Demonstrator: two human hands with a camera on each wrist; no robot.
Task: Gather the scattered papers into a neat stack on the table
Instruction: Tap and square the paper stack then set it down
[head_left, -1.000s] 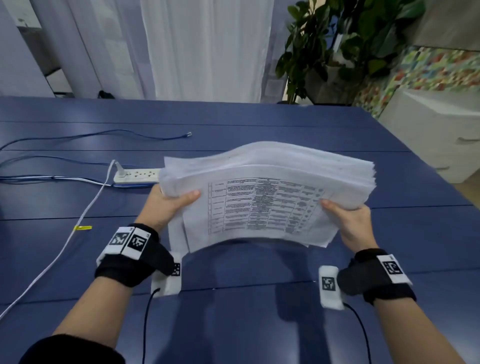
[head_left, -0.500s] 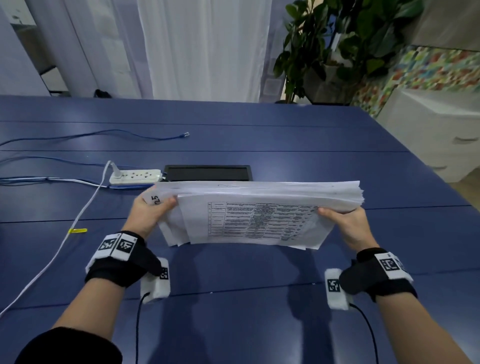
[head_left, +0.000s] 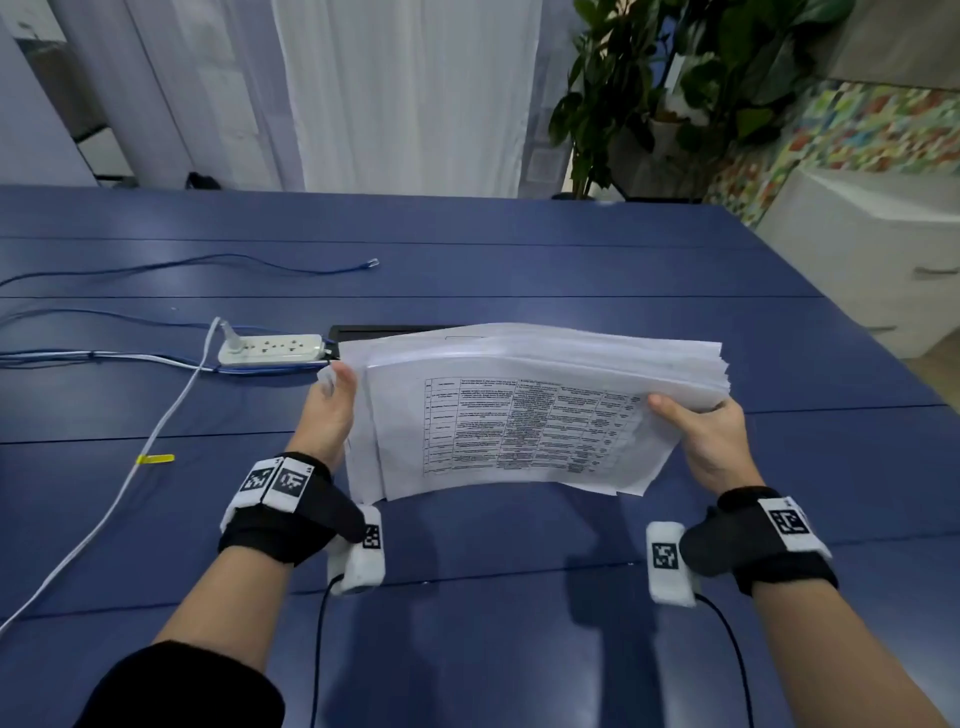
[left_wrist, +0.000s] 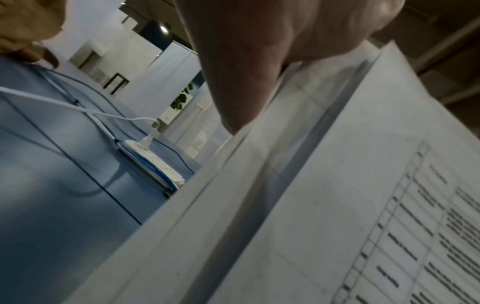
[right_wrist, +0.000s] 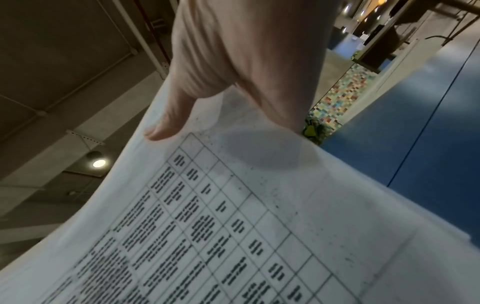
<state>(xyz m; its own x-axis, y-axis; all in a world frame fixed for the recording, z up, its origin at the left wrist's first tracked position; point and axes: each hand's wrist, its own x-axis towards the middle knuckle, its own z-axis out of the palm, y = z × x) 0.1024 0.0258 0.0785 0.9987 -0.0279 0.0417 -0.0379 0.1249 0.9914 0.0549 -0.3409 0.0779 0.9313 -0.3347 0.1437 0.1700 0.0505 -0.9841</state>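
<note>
We hold the stack of papers (head_left: 524, 410) above the blue bench (head_left: 519, 260), with its top edge tilted away from us and the printed table facing us. Our left hand (head_left: 327, 410) grips the left edge, thumb on the front. Our right hand (head_left: 711, 436) pinches the right edge, thumb on the printed sheet. The edges of the sheets are not even. A white power strip (head_left: 270, 349) lies on the bench beside the left hand.
</note>
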